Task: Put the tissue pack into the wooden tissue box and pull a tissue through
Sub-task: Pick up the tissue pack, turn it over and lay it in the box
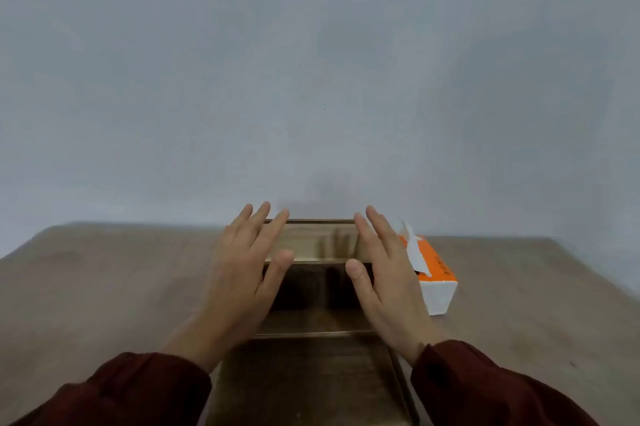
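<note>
Head view: one wooden tissue box (311,242), one tissue pack (437,278) just beside right hand (384,273); left hand (242,273) likewise flat-fingered, both flanking box.

Open wooden box (311,242), orange tissue pack (434,273) beside

Box (311,290) side walls hidden under left hand (239,273) and right hand (384,273); can't tell if the palms touch them. Near part of the box cut off by bottom edge, motion-blurred. Pack (434,278) left side hidden behind right hand. Sleeves (485,387) cut off at the bottom.
</note>
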A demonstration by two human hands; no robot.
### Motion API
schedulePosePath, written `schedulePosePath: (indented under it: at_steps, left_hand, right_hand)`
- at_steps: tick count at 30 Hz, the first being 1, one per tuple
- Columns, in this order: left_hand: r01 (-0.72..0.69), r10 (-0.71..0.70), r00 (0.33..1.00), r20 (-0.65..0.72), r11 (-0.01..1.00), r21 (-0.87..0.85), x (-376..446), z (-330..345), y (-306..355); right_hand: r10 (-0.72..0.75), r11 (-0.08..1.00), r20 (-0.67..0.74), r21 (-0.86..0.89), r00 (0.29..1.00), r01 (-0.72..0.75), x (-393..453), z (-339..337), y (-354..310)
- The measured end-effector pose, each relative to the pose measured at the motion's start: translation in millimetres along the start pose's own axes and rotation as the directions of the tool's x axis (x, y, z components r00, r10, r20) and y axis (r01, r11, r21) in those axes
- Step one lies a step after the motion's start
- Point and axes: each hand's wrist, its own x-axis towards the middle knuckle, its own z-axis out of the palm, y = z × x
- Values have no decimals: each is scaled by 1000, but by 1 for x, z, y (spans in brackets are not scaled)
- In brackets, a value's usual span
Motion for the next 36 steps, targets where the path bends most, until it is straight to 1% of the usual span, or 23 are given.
schedulePosePath:
  at_steps: [5, 9, 18, 22, 30, 34, 36]
  left_hand:
    - [-1, 1, 1000, -4, 1000, 21, -5, 4, -6]
    - [7, -7, 1000, -15, 1000, 18, -8, 9, -12]
    - [38, -38, 999, -1, 999, 37, -16, 17, -23]
    - [42, -42, 999, 1, 998, 41, -16, 18, -27]
    - [110, -111, 994, 13, 993, 41, -19, 22, -34]
    - [146, -146, 989, 0, 989, 17, -20, 23, -35]
    - [184, -184, 983, -6, 983, -17, -21, 23, -35]
  right_hand:
    - [37, 999, 27, 0, 999, -37, -4, 4, 1]
    - [108, 994, 39, -9, 993, -108, -7, 7, 5]
    - [207, 978, 25, -13, 978, -206, -15, 16, 13]
    - [212, 977, 10, 11, 977, -212, -17, 19, 16]
    - [256, 966, -9, 47, 967, -255, -19, 25, 19]
    - [296, 954, 0, 55, 955, -296, -20, 27, 21]
    - [309, 950, 9, 50, 951, -309, -21, 28, 23]
